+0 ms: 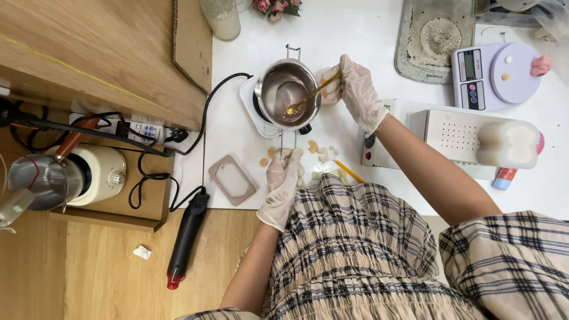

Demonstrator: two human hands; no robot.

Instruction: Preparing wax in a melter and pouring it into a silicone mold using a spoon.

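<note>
A gloved right hand (357,89) is pinching a yellow stick (313,93), stirring inside a small steel pot (288,93) sitting on a white hotplate (251,112) on the worktop (355,35). The gloved left hand (283,178) is closing its grip around the pot's handle. Stirring appears underway; steadying the pot matters next.
</note>
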